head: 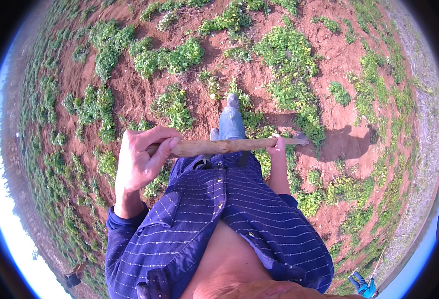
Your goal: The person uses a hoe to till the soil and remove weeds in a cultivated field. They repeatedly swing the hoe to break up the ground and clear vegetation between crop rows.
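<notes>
A long wooden handle (pixel 219 147) lies crosswise before my waist. My left hand (pixel 144 159) is closed around its thick end at the left. Farther along, near the other end, my right hand (pixel 276 145) grips the same handle. Beyond that hand, a greyish blade-like head (pixel 301 138) shows at the tool's far end, over the soil and plants; its exact shape is hard to make out. Both hands are bare, and blue striped sleeves reach down to the forearms.
Low green leafy plants (pixel 286 52) grow in rows on reddish soil (pixel 339 63). My shoe (pixel 233 100) stands among them. A dry grass strip (pixel 425 97) borders the right side. Another person in blue (pixel 365 287) is at the lower right, and a dark figure (pixel 73 278) is at the lower left.
</notes>
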A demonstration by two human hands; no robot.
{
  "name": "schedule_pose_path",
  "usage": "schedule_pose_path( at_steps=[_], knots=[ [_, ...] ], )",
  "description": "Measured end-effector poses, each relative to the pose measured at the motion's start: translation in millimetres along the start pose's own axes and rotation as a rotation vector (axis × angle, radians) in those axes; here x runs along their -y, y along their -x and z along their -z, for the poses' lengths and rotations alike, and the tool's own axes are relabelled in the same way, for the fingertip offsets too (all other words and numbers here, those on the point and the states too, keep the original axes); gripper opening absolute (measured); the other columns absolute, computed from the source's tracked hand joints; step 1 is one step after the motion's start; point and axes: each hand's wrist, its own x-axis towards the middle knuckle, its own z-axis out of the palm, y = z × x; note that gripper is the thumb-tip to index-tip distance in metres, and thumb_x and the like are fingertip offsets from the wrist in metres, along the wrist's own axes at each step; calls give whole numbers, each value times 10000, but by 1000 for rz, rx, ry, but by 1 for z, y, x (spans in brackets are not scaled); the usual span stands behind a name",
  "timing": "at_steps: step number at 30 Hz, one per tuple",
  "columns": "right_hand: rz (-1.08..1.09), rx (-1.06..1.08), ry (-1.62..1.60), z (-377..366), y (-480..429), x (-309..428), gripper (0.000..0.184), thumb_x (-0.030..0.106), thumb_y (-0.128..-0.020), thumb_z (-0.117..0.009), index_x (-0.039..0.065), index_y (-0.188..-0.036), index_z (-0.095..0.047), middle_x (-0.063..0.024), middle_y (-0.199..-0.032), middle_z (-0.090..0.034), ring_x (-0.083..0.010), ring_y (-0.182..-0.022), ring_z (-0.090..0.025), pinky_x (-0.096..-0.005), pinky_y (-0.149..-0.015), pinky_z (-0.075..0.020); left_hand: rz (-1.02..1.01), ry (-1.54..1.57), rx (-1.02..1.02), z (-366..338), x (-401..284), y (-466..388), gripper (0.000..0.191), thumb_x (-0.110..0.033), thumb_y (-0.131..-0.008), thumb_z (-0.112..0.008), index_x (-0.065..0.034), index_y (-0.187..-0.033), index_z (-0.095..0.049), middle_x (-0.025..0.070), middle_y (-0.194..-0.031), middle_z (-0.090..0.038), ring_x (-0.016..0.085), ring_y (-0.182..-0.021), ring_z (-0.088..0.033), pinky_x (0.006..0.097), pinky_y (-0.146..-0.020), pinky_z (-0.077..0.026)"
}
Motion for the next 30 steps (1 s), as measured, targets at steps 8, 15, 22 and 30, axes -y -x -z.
schedule_pose_path(
  at_steps=[8, 15, 22, 30],
  knots=[
    [-41, -36, 11, -28, -76, 33, 129, 156, -891, -615, 150, -782, -545, 24, -664, -578, -176, -615, -613, -365, -631, -559, -57, -11, -104, 20, 28, -131, 150, -123, -945, -669, 2, -992, -737, 112, -747, -741, 158, -661, -726, 269, -583, -528],
    [-22, -226, -84, -58, -187, 100, 133, 169, -894, -604, 154, -772, -553, -3, -685, -613, -204, -627, -638, -336, -558, -549, -113, -15, -99, 22, 45, -319, 178, -144, -936, -670, -5, -1024, -737, 123, -750, -728, 205, -641, -716, 305, -587, -528],
    [-179, -229, 104, -117, -281, 135, 110, 166, -902, -610, 73, -912, -552, -67, -836, -635, -227, -693, -657, -373, -588, -576, 52, -208, -79, 44, 106, -495, 272, -216, -961, -626, 8, -1070, -737, 150, -812, -733, 202, -697, -712, 342, -664, -548],
    [-253, -397, 232, -187, -303, 157, 180, 151, -901, -623, 28, -1007, -544, -98, -918, -631, -245, -725, -661, -392, -609, -588, 476, -306, -212, 85, 241, -512, 337, -327, -931, -604, -54, -1041, -767, 150, -798, -732, 267, -721, -711, 397, -704, -547]
  ],
)
